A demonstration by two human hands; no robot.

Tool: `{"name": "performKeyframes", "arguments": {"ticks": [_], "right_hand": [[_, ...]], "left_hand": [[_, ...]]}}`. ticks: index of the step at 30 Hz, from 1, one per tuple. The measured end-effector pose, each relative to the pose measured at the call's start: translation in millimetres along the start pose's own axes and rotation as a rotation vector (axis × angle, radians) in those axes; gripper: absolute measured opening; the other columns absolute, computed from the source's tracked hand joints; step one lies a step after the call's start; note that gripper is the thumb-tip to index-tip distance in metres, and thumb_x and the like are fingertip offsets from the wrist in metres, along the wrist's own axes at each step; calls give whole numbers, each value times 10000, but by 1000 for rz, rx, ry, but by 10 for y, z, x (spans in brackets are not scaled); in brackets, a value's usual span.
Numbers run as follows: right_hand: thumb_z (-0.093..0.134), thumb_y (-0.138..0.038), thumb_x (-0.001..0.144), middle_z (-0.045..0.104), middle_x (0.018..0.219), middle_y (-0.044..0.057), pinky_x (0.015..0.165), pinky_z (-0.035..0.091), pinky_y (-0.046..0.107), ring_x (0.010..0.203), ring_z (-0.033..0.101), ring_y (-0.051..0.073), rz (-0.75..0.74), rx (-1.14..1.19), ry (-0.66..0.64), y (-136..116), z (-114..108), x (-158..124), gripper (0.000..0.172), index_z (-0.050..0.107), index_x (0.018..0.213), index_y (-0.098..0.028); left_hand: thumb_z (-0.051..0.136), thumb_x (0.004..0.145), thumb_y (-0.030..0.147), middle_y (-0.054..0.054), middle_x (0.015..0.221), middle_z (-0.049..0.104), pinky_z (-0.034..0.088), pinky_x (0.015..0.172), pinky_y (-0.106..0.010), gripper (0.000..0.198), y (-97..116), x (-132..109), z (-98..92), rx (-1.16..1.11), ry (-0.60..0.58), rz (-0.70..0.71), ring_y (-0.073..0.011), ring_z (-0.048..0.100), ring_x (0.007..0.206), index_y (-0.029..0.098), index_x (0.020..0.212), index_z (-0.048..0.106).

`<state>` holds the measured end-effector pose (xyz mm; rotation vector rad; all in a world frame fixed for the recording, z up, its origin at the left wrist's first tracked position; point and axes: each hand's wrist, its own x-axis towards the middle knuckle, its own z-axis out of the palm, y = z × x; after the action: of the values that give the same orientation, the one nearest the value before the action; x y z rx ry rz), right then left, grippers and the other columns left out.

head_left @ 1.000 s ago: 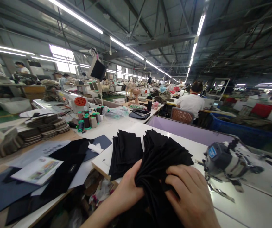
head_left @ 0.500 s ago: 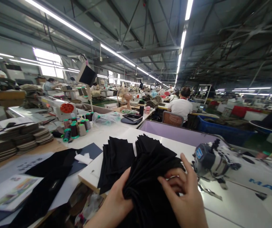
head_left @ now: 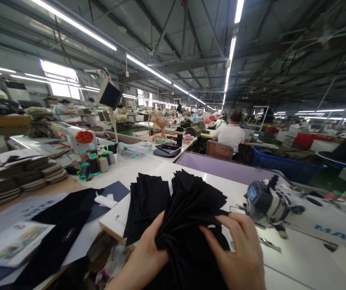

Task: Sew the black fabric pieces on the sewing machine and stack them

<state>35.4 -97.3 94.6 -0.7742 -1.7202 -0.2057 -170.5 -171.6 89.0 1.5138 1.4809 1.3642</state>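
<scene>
My left hand [head_left: 147,251] is closed round a gathered bundle of black fabric pieces [head_left: 187,209], which fans out above the thumb. At the bundle's right side, my right hand [head_left: 241,245] has its thumb and bent fingers on the edge of the black cloth, with a small gap between thumb and index finger. How many layers it grips is hidden. Just behind the left hand, a stack of black cut pieces [head_left: 150,193] lies on the white sewing table [head_left: 121,217]. The bundle's lower end drops out of view at the bottom.
A sewing machine head [head_left: 259,199] stands close on the right. Left are thread cones [head_left: 94,163], stacked grey-brown pieces [head_left: 34,175], dark cloth and a printed sheet [head_left: 18,243]. Past the table come a lilac trough [head_left: 221,169], a blue bin [head_left: 284,163] and a seated person [head_left: 229,137].
My right hand has shifted slightly down, and its raised index finger has bent down toward the cloth. My left hand keeps its hold on the bundle.
</scene>
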Motion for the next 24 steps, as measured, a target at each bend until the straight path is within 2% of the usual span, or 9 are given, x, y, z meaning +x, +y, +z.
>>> {"name": "performKeyframes", "arguments": {"ticks": [2,4,7,9,11,12,14,16,24], "right_hand": [[733,-322,843,610,961,86,797,529,415,908,623,251,-82,-14,-8,21,-56,52,137,638,886,-234],[730,-360,848,631,1020,86,839,524,401,970,626,253,-88,120,-91,17,-104,71,196,585,807,-234],[510,-595,939,664,973,66,719,558,320,880,669,213,69,507,-307,-53,-133,33,383,534,813,-234],[359,-594,994,664,911,44,595,555,268,740,677,169,294,682,-354,-118,-116,-2,405,550,941,-240],[437,-486,1004,656,871,17,552,553,239,650,664,140,474,683,-290,-157,-81,-11,302,515,1172,-247],[512,-428,984,644,840,0,544,550,229,617,651,130,507,627,-244,-156,-62,-2,366,456,1295,-244],[611,-363,932,593,737,-41,522,532,211,553,604,116,427,477,-186,-117,-35,39,581,359,1436,-222],[633,-344,913,529,647,-75,487,499,188,492,548,100,264,336,-200,-51,-34,92,601,388,1449,-220],[608,-276,912,481,592,-69,462,438,209,455,508,96,-33,97,-212,30,-168,217,172,643,1075,-233]], "left_hand": [[685,721,139,-47,1334,637,480,1047,-342,664,-3,6,-6,1,19,-1,-294,574,1245,221,1367,557],[686,712,138,-45,1324,644,492,1030,-337,658,-2,16,-15,2,38,0,-290,599,1212,216,1354,568],[668,706,119,-45,1329,641,490,1029,-333,651,3,27,-29,-6,44,13,-280,612,1191,209,1345,576],[658,706,101,-40,1338,635,481,1039,-332,668,9,23,-34,-2,34,19,-276,606,1200,218,1358,566],[644,702,79,-35,1346,630,474,1046,-332,685,18,9,-34,17,21,20,-275,598,1211,230,1365,561],[635,699,68,-34,1351,626,471,1048,-333,691,23,0,-32,28,18,21,-275,597,1212,233,1366,561],[620,694,52,-37,1361,620,471,1047,-334,699,31,-19,-29,49,12,17,-277,597,1213,232,1367,560],[614,693,44,-43,1368,616,471,1047,-332,707,34,-32,-26,49,6,9,-278,592,1220,225,1374,553],[603,687,37,-49,1345,633,471,1051,-334,713,38,-41,-31,11,6,2,-279,587,1231,210,1377,556]]}}
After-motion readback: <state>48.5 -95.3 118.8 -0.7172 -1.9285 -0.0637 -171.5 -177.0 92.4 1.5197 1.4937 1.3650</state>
